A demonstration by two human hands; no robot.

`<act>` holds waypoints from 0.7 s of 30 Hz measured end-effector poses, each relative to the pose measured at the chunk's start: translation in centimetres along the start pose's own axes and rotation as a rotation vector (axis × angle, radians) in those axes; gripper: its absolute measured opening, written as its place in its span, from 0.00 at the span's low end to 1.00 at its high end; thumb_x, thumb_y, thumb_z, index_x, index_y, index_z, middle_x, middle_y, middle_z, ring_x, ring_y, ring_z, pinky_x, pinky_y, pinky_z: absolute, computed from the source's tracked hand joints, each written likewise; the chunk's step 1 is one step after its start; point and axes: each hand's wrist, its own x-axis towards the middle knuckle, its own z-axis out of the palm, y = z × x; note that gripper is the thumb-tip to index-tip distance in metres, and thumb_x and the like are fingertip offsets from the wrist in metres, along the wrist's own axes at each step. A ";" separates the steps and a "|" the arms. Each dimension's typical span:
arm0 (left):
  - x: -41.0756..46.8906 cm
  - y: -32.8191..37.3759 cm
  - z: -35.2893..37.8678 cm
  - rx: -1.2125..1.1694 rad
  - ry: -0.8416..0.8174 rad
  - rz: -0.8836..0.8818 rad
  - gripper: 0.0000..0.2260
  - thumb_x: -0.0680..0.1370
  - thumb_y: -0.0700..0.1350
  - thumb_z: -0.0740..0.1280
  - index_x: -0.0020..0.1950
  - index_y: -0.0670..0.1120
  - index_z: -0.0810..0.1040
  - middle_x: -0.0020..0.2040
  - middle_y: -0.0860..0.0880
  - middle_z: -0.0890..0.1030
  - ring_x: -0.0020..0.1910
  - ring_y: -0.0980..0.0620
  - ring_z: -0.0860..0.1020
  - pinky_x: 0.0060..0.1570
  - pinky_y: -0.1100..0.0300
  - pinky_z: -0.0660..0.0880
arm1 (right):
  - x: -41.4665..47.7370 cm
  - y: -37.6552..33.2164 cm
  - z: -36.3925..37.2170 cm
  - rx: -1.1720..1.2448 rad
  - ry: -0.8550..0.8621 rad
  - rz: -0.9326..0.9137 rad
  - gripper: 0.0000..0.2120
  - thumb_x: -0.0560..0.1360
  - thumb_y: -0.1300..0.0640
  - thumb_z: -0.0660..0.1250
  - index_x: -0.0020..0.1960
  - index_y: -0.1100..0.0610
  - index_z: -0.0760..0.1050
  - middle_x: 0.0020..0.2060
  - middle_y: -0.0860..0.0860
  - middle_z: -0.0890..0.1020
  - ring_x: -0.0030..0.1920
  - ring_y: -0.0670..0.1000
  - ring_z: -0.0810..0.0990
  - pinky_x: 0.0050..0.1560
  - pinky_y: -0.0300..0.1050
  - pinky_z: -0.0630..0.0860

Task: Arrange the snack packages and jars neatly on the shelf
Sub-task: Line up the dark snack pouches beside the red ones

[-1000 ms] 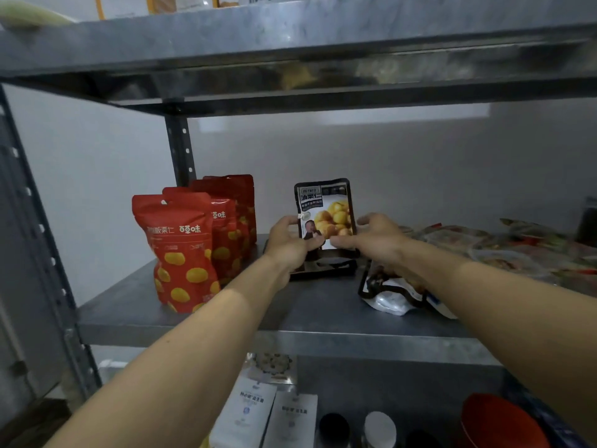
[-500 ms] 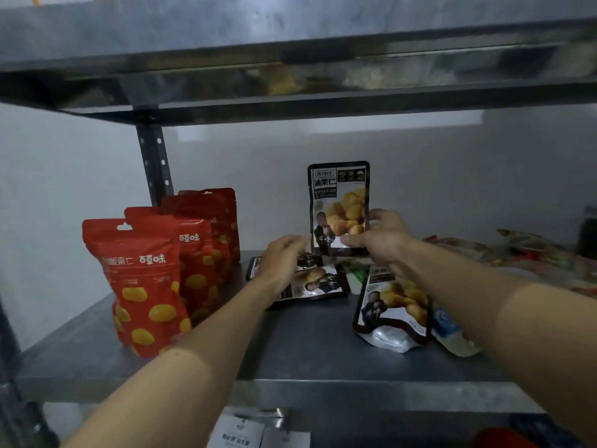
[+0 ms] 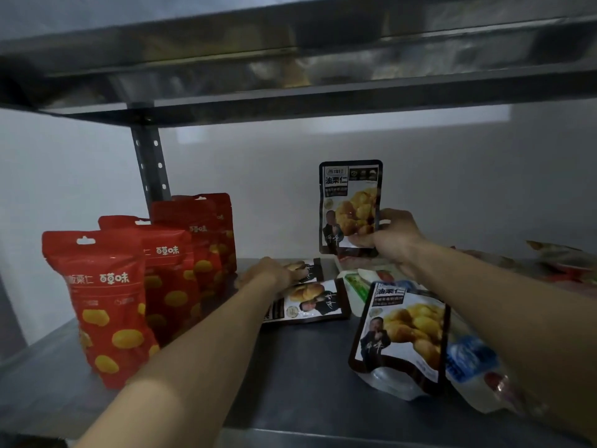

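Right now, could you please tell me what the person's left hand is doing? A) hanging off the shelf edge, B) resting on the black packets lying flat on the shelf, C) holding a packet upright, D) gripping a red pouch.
B: the left hand lies on the flat black packets, while the right hand holds the upright packet.

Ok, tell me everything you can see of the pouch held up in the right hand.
The dark-bordered pouch is a flat, glossy packet with rounded corners, white lettering at its top and a picture of yellow chestnut kernels on its front. It is held upright, front toward the camera, above the shelf, near the back wall. The right hand pinches its lower right corner; nothing else touches it.
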 end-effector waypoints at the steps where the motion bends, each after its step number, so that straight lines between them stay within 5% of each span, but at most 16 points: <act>1: 0.3 0.1 0.2 -0.003 0.008 -0.028 0.46 0.60 0.73 0.69 0.68 0.44 0.67 0.62 0.42 0.75 0.60 0.40 0.73 0.62 0.47 0.69 | 0.2 0.2 0.0 -0.013 -0.002 -0.002 0.22 0.63 0.61 0.81 0.51 0.54 0.75 0.50 0.54 0.82 0.51 0.55 0.81 0.55 0.55 0.80; 4: 0.7 0.4 0.0 -0.031 0.053 -0.119 0.57 0.54 0.72 0.73 0.75 0.48 0.55 0.70 0.38 0.66 0.68 0.36 0.63 0.65 0.44 0.65 | 0.7 0.5 -0.1 -0.029 0.001 -0.003 0.23 0.62 0.61 0.81 0.53 0.55 0.76 0.51 0.55 0.82 0.51 0.55 0.81 0.57 0.53 0.79; 6: 0.5 0.5 -0.4 -0.076 0.117 -0.161 0.57 0.51 0.68 0.78 0.73 0.48 0.58 0.68 0.38 0.66 0.67 0.37 0.65 0.64 0.44 0.67 | 0.8 0.6 -0.1 -0.028 -0.002 0.000 0.24 0.62 0.61 0.81 0.55 0.56 0.76 0.51 0.55 0.82 0.51 0.55 0.81 0.56 0.52 0.79; 10: 0.5 0.5 -0.7 -0.329 0.289 -0.012 0.43 0.53 0.52 0.84 0.63 0.49 0.69 0.63 0.43 0.68 0.60 0.40 0.71 0.61 0.45 0.71 | 0.7 0.7 -0.4 -0.015 -0.022 -0.007 0.24 0.63 0.61 0.80 0.55 0.56 0.75 0.51 0.53 0.81 0.52 0.54 0.80 0.52 0.47 0.79; 15: -0.1 1.1 -2.0 -0.688 0.369 0.295 0.36 0.60 0.36 0.81 0.64 0.49 0.71 0.55 0.47 0.77 0.52 0.48 0.77 0.51 0.52 0.79 | 0.8 0.7 -0.8 -0.007 -0.015 -0.014 0.24 0.62 0.61 0.81 0.54 0.56 0.76 0.51 0.54 0.82 0.53 0.55 0.81 0.54 0.50 0.80; 18: -1.2 1.9 -2.7 -0.895 0.390 0.350 0.34 0.63 0.31 0.77 0.65 0.48 0.71 0.43 0.54 0.75 0.49 0.49 0.78 0.49 0.51 0.80 | 0.7 0.8 -1.1 0.004 -0.016 -0.020 0.24 0.62 0.61 0.81 0.54 0.56 0.76 0.50 0.54 0.82 0.52 0.55 0.81 0.55 0.53 0.80; 21: -1.2 2.6 -3.5 -1.058 0.369 0.340 0.30 0.62 0.30 0.78 0.60 0.47 0.74 0.44 0.51 0.78 0.47 0.49 0.80 0.43 0.52 0.82 | 0.5 0.8 -1.4 0.024 -0.008 -0.032 0.23 0.63 0.62 0.81 0.54 0.57 0.76 0.50 0.54 0.82 0.51 0.55 0.81 0.49 0.48 0.79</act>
